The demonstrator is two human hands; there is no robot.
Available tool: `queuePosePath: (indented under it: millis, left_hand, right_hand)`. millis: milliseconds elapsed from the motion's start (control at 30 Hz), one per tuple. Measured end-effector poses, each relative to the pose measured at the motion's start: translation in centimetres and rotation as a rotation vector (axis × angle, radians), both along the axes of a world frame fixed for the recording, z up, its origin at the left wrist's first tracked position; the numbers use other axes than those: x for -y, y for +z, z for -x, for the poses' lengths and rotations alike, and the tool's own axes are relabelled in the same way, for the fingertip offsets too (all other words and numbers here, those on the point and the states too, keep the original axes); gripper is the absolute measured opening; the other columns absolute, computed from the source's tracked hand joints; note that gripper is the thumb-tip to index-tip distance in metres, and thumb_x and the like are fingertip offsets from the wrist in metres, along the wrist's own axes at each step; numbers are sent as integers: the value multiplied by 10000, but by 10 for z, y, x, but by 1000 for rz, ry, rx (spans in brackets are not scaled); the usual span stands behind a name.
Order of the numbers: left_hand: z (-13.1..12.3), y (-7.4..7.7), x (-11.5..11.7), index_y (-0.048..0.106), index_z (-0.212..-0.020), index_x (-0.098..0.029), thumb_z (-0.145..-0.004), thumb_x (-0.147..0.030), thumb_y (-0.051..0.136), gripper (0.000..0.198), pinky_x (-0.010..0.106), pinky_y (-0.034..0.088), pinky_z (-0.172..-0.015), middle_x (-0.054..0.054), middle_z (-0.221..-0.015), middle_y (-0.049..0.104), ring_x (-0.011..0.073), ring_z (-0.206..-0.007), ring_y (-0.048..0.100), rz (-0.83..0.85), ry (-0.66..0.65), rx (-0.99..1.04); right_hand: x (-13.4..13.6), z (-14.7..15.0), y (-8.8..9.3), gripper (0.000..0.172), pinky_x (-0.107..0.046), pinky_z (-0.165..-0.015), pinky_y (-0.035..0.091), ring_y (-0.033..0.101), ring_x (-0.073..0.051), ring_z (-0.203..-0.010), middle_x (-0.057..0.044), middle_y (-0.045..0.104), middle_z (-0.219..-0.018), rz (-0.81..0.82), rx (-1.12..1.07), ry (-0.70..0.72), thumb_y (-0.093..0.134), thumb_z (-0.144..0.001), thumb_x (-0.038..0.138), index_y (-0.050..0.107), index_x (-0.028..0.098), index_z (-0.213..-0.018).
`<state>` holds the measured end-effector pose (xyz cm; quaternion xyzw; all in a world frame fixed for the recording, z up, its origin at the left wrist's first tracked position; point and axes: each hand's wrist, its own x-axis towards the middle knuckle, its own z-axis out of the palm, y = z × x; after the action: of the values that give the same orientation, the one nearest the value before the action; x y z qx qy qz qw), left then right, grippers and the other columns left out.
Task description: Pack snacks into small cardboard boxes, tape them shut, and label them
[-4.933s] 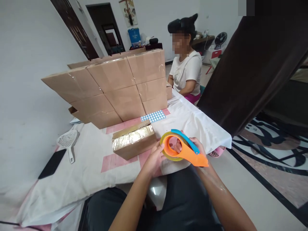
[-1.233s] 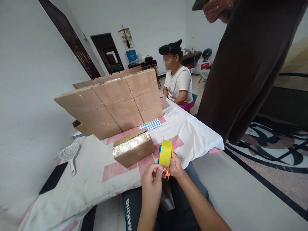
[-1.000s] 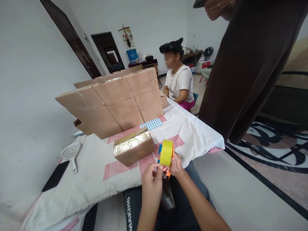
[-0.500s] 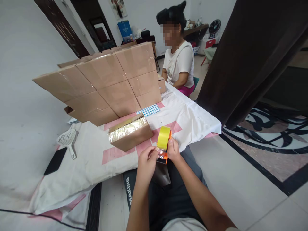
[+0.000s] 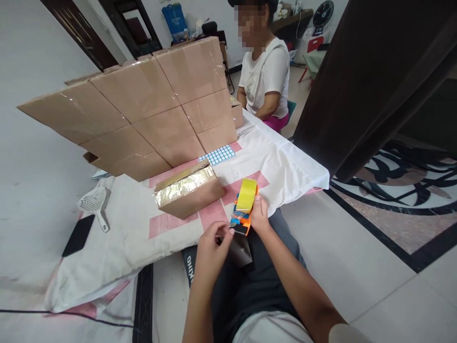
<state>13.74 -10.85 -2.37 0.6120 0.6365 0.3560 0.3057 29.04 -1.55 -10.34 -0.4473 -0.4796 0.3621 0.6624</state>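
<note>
My right hand [image 5: 260, 213] grips an orange and blue tape dispenser [image 5: 241, 221] that carries a yellowish roll of tape [image 5: 247, 194], held above my lap at the table's near edge. My left hand [image 5: 211, 248] is pinched on the free end of the clear tape, drawn a short way out from the dispenser's mouth. A small cardboard box [image 5: 188, 194] with shiny tape across its top lies on the cloth just left of the roll.
A wall of stacked cardboard boxes [image 5: 150, 109] stands behind the small box. A blue label sheet [image 5: 217, 155], a white scoop [image 5: 93, 204] and a black phone [image 5: 78, 234] lie on the white cloth [image 5: 278, 166]. One person sits at the far end; another stands at the right.
The dispenser has turned from flat to edge-on. My left hand has moved from the roll to the tape's end and pulled it down and left. The view has tilted downward.
</note>
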Motion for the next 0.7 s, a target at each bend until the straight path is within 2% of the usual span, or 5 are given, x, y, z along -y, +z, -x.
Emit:
queuePosePath:
  millis: [100, 233, 433, 600, 700]
  left_hand:
    - [-5, -10, 3, 670, -1076, -220, -942, -373, 599, 216, 304, 513, -809, 52, -969, 735, 189, -864, 683, -135, -59, -146]
    - [-7, -16, 4, 692, -974, -216, -994, -305, 521, 194, 301, 486, -789, 62, -905, 727, 187, -849, 666, -334, -81, -329]
    - [-10, -15, 16, 710, -922, -222, -961, -216, 546, 169, 335, 430, -710, 64, -803, 733, 201, -756, 644, -481, -338, -457]
    - [-16, -30, 29, 677, -845, -221, -975, -270, 524, 206, 318, 468, -684, 58, -744, 693, 187, -713, 636, -366, -192, -186]
    - [-19, -41, 39, 684, -820, -226, -948, -255, 564, 177, 325, 450, -664, 61, -720, 692, 189, -682, 618, -387, -151, -189]
  right_hand:
    - [2, 1, 6, 506, -298, -586, 450, 525, -159, -594, -7, 560, -658, 7, -19, -5, 349, -1034, 586, 537, 208, -755]
    - [3, 1, 16, 509, -288, -542, 397, 477, -147, -563, 6, 516, -617, -8, 1, -14, 361, -1035, 579, 488, 216, -702]
    - [-8, -6, 19, 547, -293, -527, 425, 505, -163, -576, -13, 545, -621, 126, -83, -39, 377, -997, 660, 516, 211, -716]
    - [-11, -9, 16, 554, -284, -527, 409, 478, -149, -568, 5, 495, -611, 141, -76, -116, 399, -984, 672, 483, 213, -685]
    - [-11, -8, 13, 554, -283, -523, 422, 497, -152, -562, 0, 516, -615, 106, -38, -75, 326, -1013, 656, 485, 215, -718]
